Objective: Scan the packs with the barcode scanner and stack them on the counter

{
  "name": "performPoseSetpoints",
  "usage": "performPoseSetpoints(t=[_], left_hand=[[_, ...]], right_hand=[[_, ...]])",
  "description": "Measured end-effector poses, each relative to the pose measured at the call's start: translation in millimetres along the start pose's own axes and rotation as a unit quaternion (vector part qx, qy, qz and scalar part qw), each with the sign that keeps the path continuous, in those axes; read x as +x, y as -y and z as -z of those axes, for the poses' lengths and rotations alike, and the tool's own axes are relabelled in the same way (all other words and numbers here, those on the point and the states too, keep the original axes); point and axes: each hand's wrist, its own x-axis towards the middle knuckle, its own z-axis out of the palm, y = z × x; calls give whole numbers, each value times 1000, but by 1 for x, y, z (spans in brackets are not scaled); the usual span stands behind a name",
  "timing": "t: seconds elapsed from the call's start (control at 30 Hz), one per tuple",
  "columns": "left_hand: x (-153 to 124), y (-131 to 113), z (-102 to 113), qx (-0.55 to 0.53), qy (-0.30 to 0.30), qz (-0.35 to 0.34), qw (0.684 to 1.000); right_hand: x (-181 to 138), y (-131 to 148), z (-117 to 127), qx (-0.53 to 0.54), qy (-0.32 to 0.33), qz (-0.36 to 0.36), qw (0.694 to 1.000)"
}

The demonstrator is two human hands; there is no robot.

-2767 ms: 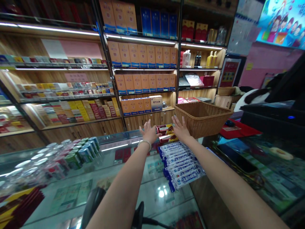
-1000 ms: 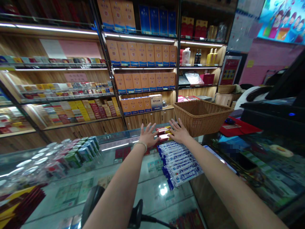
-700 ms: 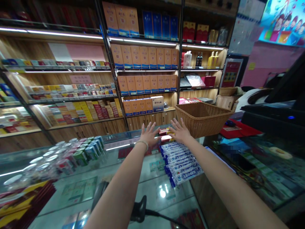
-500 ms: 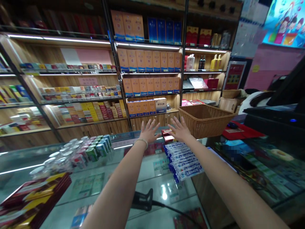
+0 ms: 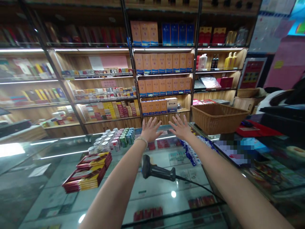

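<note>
Both my arms reach forward over a glass counter. My left hand is raised with fingers spread and holds nothing. My right hand is beside it, also open with fingers apart, empty. Below and right of my right forearm lies a row of blue-and-white packets, partly hidden by the arm. A black barcode scanner lies on the glass under my arms, its cable running right.
A stack of red-and-yellow packs lies at the counter's left. Small cans stand behind them. A wicker basket sits at the right. Shelves of orange boxes and cartons fill the back wall. A person's sleeve shows far right.
The view has swung left and back. My hands have lifted off the red packs by the basket and hang open in the air. The scanner and the stacked packs have come into view.
</note>
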Motion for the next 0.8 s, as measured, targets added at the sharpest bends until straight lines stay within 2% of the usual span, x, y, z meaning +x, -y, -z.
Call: performPoseSetpoints(t=[0.17, 0.37, 0.47, 0.6, 0.8], left_hand=[[-31, 20, 23, 4, -21, 23, 1000], [-81, 33, 43, 7, -111, 26, 993], [-104, 37, 47, 21, -128, 22, 991], [-125, 42, 45, 36, -138, 24, 989], [-140, 43, 39, 35, -144, 38, 988]], right_hand=[[2, 40, 19, 40, -61, -16, 997], [-13, 87, 41, 52, -115, -33, 991], [-24, 104, 47, 57, -133, -30, 989], [-35, 116, 51, 65, -156, -26, 985], [-46, 119, 52, 60, -154, -9, 986]])
